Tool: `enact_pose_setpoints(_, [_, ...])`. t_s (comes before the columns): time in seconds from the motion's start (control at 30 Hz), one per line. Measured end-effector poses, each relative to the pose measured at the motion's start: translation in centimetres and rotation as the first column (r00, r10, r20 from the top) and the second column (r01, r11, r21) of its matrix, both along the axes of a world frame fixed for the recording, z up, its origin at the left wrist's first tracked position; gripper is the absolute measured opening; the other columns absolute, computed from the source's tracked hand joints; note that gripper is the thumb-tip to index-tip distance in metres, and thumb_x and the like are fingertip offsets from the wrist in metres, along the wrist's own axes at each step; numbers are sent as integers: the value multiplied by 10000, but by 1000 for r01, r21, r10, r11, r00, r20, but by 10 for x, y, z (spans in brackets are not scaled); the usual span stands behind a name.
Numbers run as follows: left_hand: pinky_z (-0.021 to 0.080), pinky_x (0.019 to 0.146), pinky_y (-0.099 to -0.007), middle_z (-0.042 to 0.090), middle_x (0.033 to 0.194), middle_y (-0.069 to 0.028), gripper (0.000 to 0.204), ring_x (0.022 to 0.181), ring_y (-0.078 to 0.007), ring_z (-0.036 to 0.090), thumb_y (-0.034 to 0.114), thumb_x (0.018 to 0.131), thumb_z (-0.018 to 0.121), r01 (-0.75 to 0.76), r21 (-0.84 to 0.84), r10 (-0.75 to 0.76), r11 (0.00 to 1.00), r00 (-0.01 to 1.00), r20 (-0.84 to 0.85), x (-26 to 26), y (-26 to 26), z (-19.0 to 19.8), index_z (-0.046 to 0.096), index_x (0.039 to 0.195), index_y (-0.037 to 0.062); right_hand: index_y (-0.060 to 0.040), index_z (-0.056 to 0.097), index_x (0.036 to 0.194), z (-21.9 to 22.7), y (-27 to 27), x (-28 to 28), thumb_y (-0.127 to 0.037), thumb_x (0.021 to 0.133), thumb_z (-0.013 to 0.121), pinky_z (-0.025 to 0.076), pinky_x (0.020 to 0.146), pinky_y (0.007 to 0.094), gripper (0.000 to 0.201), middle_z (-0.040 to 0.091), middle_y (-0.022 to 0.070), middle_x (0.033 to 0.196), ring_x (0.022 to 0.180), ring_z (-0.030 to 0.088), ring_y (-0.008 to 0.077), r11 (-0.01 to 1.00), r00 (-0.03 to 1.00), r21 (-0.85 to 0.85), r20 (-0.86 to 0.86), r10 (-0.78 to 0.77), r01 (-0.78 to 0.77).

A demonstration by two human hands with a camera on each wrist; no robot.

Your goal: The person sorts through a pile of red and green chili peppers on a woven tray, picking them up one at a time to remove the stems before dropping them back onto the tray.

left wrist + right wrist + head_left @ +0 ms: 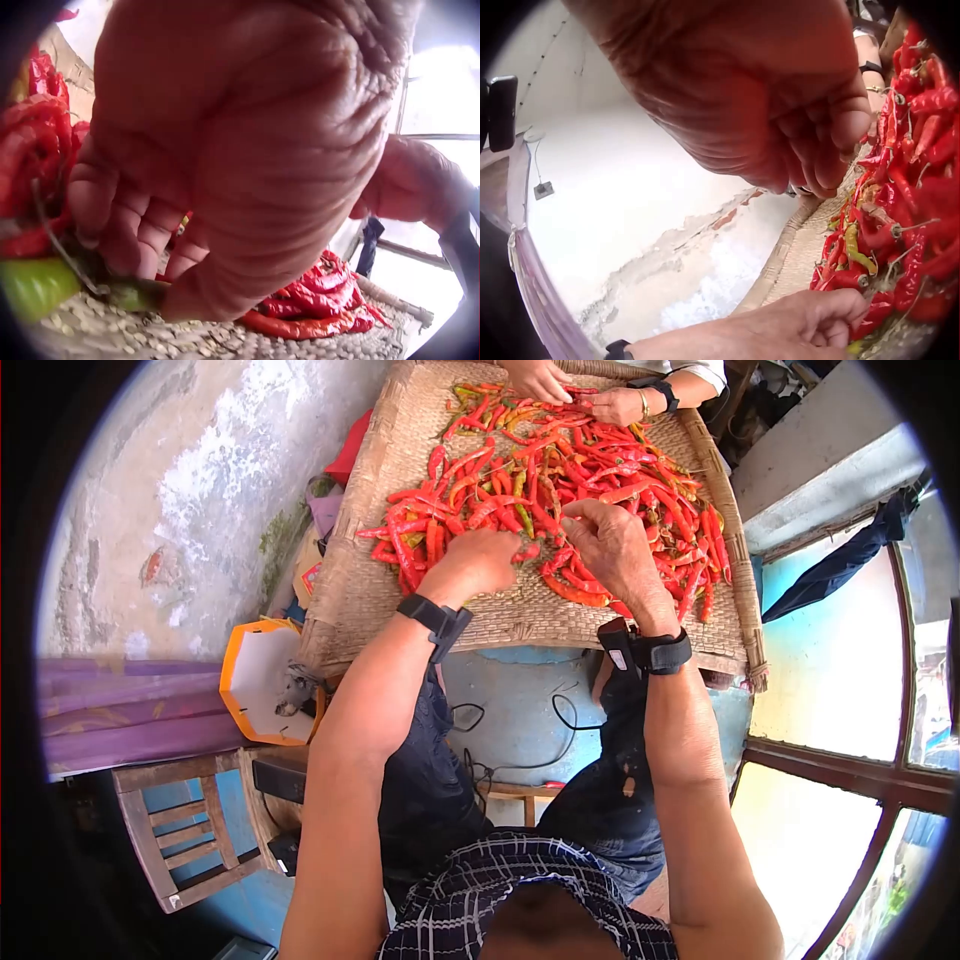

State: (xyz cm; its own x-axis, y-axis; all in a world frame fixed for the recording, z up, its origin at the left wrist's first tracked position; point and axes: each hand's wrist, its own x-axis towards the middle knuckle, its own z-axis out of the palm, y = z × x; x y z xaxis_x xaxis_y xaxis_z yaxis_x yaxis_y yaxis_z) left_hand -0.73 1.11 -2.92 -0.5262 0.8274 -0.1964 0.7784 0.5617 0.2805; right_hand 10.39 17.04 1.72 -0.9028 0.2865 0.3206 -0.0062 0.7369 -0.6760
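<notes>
A heap of mostly red chili peppers (640,470) lies on a woven tray (330,590). At the heap's near side, my left hand (478,565) is low over the weave. Its thumb and fingertips pinch a green chili pepper (135,294), seen in the left wrist view with a thin stem beside it. My right hand (615,550) hovers over the middle of the heap, its fingers loosely bent. Nothing shows in that hand, though part of its palm side is hidden. A yellow-green chili pepper (853,247) lies among the red ones in the right wrist view.
Another person's hands (615,405) work at the tray's far edge. An orange-rimmed box (240,685) and a wooden chair (185,830) stand at left. Black cables (530,765) lie below the tray. Windows (820,670) line the right side.
</notes>
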Motion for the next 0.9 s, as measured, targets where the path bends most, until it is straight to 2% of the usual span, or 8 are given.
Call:
enact_pose_setpoints(0.13, [487,623,-347,636,831,-99,228,723,-216,615,176,760,584,-178,205,97,962,930,355,-16,-11,22,584,946,46,-25,664,937,-5,-6,0,-176,820,637,512,648,417,193,652,204,770,727,655,347,997,996,35,60,67,-69])
enact_pose_setpoints(0.2, [419,556,-239,572,757,3,184,637,-89,516,212,774,598,-470,311,-16,826,531,847,-7,-15,37,569,888,70,-14,658,933,-11,-10,-2,-168,825,632,505,649,417,190,651,207,769,731,653,349,993,993,24,39,116,-117])
enact_pose_setpoints(0.4, [397,538,-200,512,724,43,148,615,-46,489,225,807,588,-526,414,-170,743,450,877,-6,-12,30,556,847,87,29,626,928,-11,-19,-13,-135,826,631,488,628,372,194,648,170,747,682,643,248,935,969,-331,163,186,-124])
enact_pose_setpoints(0.53, [418,581,-203,526,790,31,222,658,-49,495,192,829,604,-494,417,-174,763,464,869,-4,-17,36,537,1005,74,33,639,913,-3,-18,-10,-124,808,623,490,629,351,189,656,157,745,676,638,215,923,955,-366,215,204,-115])
enact_pose_setpoints(0.67, [408,581,-218,523,820,6,326,654,-68,485,206,809,628,-487,401,-118,776,513,850,-9,-27,37,501,1072,62,-12,671,853,-6,5,-10,-102,777,590,507,633,356,143,652,171,716,649,653,247,994,989,-67,117,96,-88])
enact_pose_setpoints(0.77, [421,584,-225,530,823,-6,357,659,-72,493,190,812,630,-544,403,-101,736,500,860,-12,-32,41,493,1107,43,-23,656,827,-6,35,-10,-111,792,600,508,615,381,110,634,176,685,656,649,290,993,994,63,-10,-104,105])
enact_pose_setpoints(0.83, [428,583,-233,535,823,-10,375,657,-78,502,188,818,631,-607,404,-76,685,493,867,-11,-28,39,486,1127,33,-45,645,903,2,35,-7,-157,812,637,505,616,402,145,643,183,740,684,641,322,896,914,190,-148,-379,402])
enact_pose_setpoints(0.9, [464,596,-239,561,841,-29,370,665,-93,541,169,846,620,-669,400,-49,627,478,877,-13,-27,37,482,1151,12,-42,638,934,11,31,-5,-180,816,649,505,638,405,182,649,183,783,709,639,326,811,880,371,-336,-337,452])
